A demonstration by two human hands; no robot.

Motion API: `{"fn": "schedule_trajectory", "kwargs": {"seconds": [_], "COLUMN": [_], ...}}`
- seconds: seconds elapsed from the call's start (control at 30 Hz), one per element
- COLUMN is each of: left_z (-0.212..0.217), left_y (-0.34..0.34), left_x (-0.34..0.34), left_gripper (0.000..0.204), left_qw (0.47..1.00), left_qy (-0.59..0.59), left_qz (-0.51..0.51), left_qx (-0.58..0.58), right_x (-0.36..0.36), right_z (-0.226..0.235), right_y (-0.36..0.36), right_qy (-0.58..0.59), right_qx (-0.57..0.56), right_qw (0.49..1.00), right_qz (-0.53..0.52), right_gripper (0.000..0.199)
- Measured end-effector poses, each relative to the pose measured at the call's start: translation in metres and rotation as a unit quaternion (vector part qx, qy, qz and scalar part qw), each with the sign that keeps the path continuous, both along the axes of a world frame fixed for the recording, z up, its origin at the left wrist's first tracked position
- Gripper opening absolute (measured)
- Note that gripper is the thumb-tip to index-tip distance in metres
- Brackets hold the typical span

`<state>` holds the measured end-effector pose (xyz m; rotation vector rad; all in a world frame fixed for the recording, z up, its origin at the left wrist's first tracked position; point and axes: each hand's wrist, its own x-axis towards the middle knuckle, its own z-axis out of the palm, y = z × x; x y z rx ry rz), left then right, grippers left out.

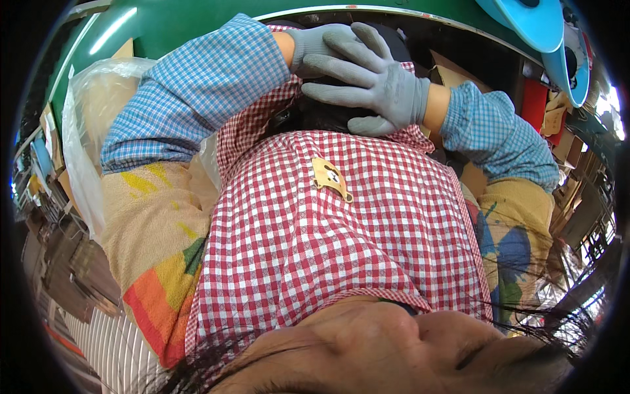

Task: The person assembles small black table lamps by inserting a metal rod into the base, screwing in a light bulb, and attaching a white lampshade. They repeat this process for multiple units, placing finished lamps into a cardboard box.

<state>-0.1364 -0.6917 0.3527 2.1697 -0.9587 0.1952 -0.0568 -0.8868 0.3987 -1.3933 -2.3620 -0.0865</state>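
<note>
My left hand (319, 44), in a grey knitted glove, lies partly under my right hand (398, 90), which wears a matching glove. The right fingers are spread and stretched leftward across the left hand, with the thumb apart below. Most of the left fingers are hidden beneath, so their pose does not show. Nothing is visible in the right hand. Both hands rest together over my lap, where something black (323, 119) shows below them. Blue checked sleeve covers end near both wrists, and a red-and-white checked apron (341, 243) with a bear patch spreads over my front.
Beyond my hands runs a green tabletop (197, 20) with a pale edge. Light-blue curved plastic pieces (535, 26) stand at the far right. A clear plastic bag (85, 141) hangs beside my left arm. Cardboard (459, 73) lies under the table, right of my lap.
</note>
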Motion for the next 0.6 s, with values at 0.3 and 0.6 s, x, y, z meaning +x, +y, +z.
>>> {"fn": "schedule_trajectory", "kwargs": {"seconds": [0.3, 0.6], "left_z": [0.037, 0.021], "left_y": [0.022, 0.001], "left_x": [0.021, -0.006], "left_gripper": [0.038, 0.035], "left_qw": [0.962, 0.997], "left_qy": [0.202, -0.038], "left_qz": [0.016, -0.002], "left_qx": [0.181, 0.064], "right_x": [-0.034, 0.005], "right_z": [0.024, 0.008], "right_y": [0.009, 0.007], "right_qy": [0.055, 0.086], "right_qx": [0.026, 0.003], "right_qw": [0.996, 0.996], "right_qz": [-0.072, 0.022], "right_gripper": [0.061, 0.091]}}
